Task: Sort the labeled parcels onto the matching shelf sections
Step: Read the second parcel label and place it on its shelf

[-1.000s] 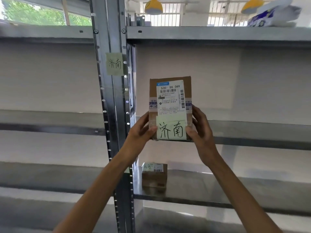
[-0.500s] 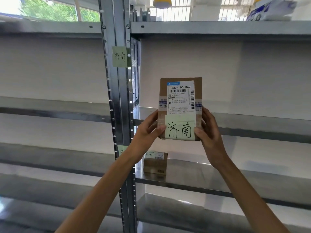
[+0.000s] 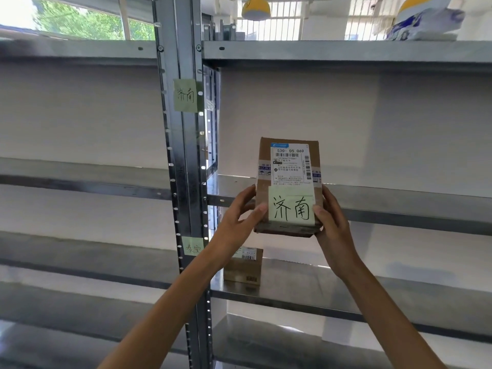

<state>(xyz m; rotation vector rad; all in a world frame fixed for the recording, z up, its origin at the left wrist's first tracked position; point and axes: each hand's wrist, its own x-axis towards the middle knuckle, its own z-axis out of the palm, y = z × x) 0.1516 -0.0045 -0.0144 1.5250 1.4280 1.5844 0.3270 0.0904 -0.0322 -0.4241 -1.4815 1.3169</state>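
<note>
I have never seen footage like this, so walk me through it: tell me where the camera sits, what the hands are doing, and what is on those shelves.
The camera is worn on a person's head, looking forward over their own bare arms at a grey metal shelving rack. There is no machine here. The left hand and the right hand grip the sides of a small brown cardboard parcel held upright in front of the middle shelf. A pale green handwritten note on its front reads 济南. A matching pale green note on the upright post marks that section. One shelf lower sits a second small cardboard box, beside another green post note. A white and blue bag lies on top.
</note>
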